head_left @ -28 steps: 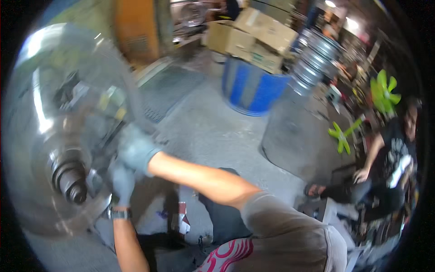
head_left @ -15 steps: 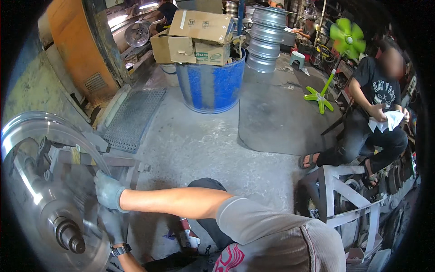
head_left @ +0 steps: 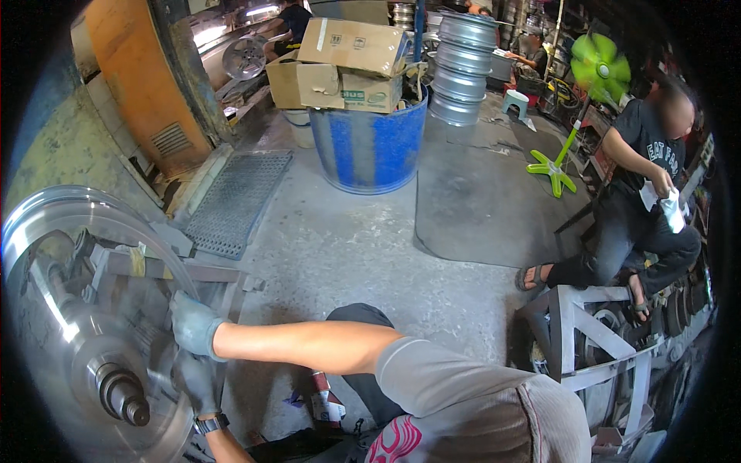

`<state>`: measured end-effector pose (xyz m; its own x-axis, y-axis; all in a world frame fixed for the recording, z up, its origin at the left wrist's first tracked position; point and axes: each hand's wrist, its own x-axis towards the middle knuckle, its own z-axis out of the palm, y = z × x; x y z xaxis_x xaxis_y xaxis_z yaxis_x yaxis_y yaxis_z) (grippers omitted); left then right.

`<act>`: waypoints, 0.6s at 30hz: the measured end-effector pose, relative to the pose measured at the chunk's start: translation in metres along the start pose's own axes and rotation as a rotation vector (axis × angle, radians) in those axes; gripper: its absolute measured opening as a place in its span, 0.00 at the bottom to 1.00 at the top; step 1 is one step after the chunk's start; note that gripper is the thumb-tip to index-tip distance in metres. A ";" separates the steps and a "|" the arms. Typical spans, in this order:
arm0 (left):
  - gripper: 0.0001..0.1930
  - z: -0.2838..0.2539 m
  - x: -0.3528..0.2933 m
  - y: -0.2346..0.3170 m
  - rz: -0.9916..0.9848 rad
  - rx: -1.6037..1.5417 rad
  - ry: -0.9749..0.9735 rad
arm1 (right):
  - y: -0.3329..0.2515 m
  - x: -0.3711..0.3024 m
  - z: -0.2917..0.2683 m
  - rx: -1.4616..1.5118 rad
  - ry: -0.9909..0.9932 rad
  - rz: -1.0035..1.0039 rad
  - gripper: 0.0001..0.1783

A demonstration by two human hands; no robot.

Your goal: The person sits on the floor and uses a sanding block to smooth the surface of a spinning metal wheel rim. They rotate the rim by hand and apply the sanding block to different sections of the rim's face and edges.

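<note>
A shiny metal wheel rim (head_left: 73, 202) fills the left side, blurred as if spinning, around a stepped dark shaft end (head_left: 123, 397). My right hand (head_left: 197, 327), in a grey glove, reaches across to its right-hand edge. Its fingers look curled, but whatever they hold is hidden. Just below, my left hand (head_left: 196, 381), also gloved and with a dark watch on its wrist, lies against the lower right of the rim. The spinning blur and the rim mask its fingertips. Behind the rim is a grey metal frame (head_left: 174, 270).
Ahead stands a blue drum (head_left: 367, 154) topped with cardboard boxes (head_left: 351, 46), beside stacked wheel rims (head_left: 461, 69). A perforated mat (head_left: 235, 204) lies left. At right are a green fan (head_left: 600, 65), a seated person (head_left: 648, 170) holding white cloth, and a grey metal stand (head_left: 567, 332).
The scene has shifted slightly right in view. Both my hands stay at the rim's edge. The seated person's hands have moved, and the white cloth now hangs lower and narrower.
</note>
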<state>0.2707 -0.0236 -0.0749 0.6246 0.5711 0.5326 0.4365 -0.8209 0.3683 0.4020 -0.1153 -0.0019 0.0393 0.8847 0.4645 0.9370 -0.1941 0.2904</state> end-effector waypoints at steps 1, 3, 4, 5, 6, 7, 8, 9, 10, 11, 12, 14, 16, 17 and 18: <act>0.11 0.001 0.001 0.000 0.008 0.009 0.000 | 0.001 -0.001 0.001 -0.004 0.025 0.009 0.16; 0.11 0.001 0.003 0.012 0.007 0.019 -0.028 | 0.004 0.000 0.007 0.032 0.003 0.004 0.15; 0.12 -0.008 0.004 0.023 -0.010 0.029 -0.053 | 0.004 0.001 0.009 0.056 -0.004 -0.004 0.15; 0.12 -0.014 0.004 0.030 -0.027 0.038 -0.078 | 0.003 0.001 0.011 0.055 0.006 -0.006 0.15; 0.13 -0.017 0.004 0.032 -0.053 0.068 -0.117 | 0.003 0.000 0.011 0.053 0.015 -0.008 0.15; 0.15 -0.019 0.004 0.033 -0.079 0.097 -0.156 | 0.002 0.000 0.011 0.053 0.022 -0.008 0.15; 0.16 -0.021 0.004 0.034 -0.104 0.126 -0.195 | 0.002 0.000 0.012 0.052 0.030 -0.007 0.15; 0.17 -0.023 0.004 0.037 -0.106 0.074 -0.184 | 0.002 0.000 0.011 0.053 0.034 -0.003 0.15; 0.17 -0.024 0.004 0.041 -0.108 0.022 -0.172 | 0.003 -0.001 0.011 0.051 0.037 -0.006 0.15; 0.17 -0.024 0.004 0.043 -0.109 -0.030 -0.160 | 0.004 -0.002 0.011 0.049 0.039 -0.008 0.15; 0.17 -0.024 0.004 0.042 -0.092 0.000 -0.161 | 0.005 -0.004 0.009 0.045 0.040 -0.016 0.15; 0.18 -0.023 0.004 0.039 -0.058 0.058 -0.162 | 0.005 -0.005 0.006 0.050 0.041 -0.023 0.14; 0.16 -0.021 0.001 0.042 -0.028 0.035 -0.085 | 0.005 -0.006 0.006 0.060 0.042 -0.018 0.14; 0.15 -0.019 0.000 0.043 -0.013 0.023 -0.047 | 0.006 -0.007 0.006 0.064 0.043 -0.018 0.14; 0.15 -0.019 -0.001 0.042 -0.031 0.056 -0.049 | 0.005 -0.008 0.006 0.068 0.046 -0.023 0.14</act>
<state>0.2765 -0.0587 -0.0458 0.6408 0.5968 0.4830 0.4909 -0.8022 0.3399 0.4087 -0.1212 -0.0090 0.0031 0.8680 0.4965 0.9588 -0.1435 0.2450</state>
